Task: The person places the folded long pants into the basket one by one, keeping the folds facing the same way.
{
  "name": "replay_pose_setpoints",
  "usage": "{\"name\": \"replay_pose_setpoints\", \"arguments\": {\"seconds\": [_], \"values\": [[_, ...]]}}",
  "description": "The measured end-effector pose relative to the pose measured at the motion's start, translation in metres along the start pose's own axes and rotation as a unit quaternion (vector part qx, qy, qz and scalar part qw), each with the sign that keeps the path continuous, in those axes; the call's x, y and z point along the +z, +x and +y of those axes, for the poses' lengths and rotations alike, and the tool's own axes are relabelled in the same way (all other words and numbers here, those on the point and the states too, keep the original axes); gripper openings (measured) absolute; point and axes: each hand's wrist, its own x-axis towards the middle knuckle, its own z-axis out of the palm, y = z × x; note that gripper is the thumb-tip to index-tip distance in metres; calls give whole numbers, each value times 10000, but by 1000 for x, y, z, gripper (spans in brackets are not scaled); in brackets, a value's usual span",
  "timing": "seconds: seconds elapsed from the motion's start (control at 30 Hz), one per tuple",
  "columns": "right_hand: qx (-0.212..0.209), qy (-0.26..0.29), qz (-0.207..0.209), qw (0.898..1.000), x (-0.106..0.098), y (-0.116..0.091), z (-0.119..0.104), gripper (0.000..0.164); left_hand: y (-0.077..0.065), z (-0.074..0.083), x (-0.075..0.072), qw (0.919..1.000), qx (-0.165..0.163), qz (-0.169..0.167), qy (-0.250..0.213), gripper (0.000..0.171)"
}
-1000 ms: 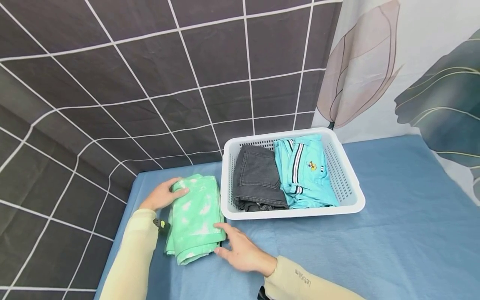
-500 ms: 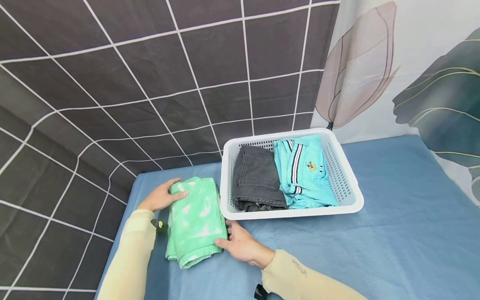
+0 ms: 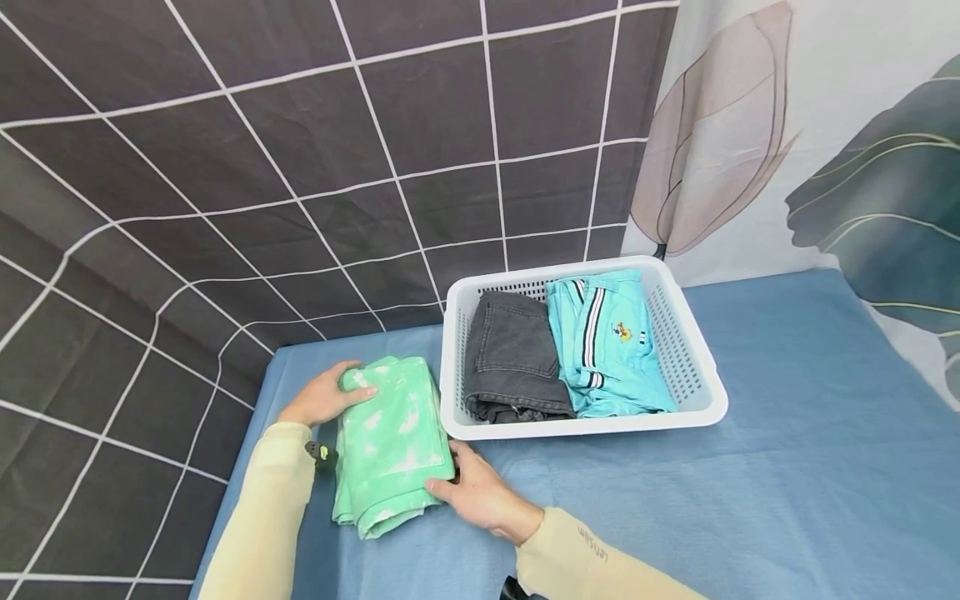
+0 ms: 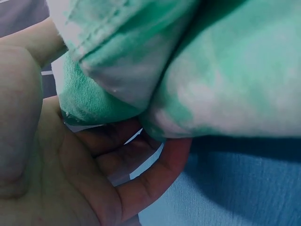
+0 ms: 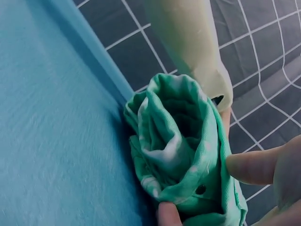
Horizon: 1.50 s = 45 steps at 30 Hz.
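Observation:
A folded green garment with white blotches (image 3: 393,442) lies left of the basket, its layers stacked in a thick bundle. My left hand (image 3: 322,396) grips its upper left edge with the thumb on top. In the left wrist view the fingers (image 4: 153,181) curl beneath the green garment (image 4: 225,84). My right hand (image 3: 487,496) holds the lower right edge, thumb above and fingers partly hidden at the side. The right wrist view looks into the rolled folds of the green garment (image 5: 171,155), pinched between thumb (image 5: 254,165) and a fingertip (image 5: 168,214).
A white plastic basket (image 3: 585,429) stands close to the garment's right side. Inside it lie folded dark grey jeans (image 3: 517,342) and a turquoise garment with striped trim (image 3: 618,358). Blue cloth (image 3: 750,492) covers the surface; a dark gridded curtain (image 3: 300,142) hangs behind and left.
My right hand has moved from touching the green garment's lower right corner to gripping its edge, fingers now under the side. The garment has shifted slightly toward me. My left hand keeps its hold.

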Motion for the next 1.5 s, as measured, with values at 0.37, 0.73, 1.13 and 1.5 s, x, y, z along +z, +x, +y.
{"name": "replay_pose_setpoints", "arguments": {"seconds": [0.37, 0.73, 1.13, 1.5], "values": [[118, 192, 356, 9991, 8, 0, -1, 70, -2, -1, 6, 9997, -46, 207, -91, 82], [85, 1259, 156, 9919, 15, 4, 6, 42, -2, -2, 7, 9997, -130, 188, -90, 83], [69, 1098, -32, 9939, 10, 4, 8, 49, -1, -13, 9, 9993, -39, 205, -319, 85], [145, 1200, 34, 9927, 11, 4, 7, 51, -10, -20, 11, 9900, 101, 380, -1358, 76]]}}
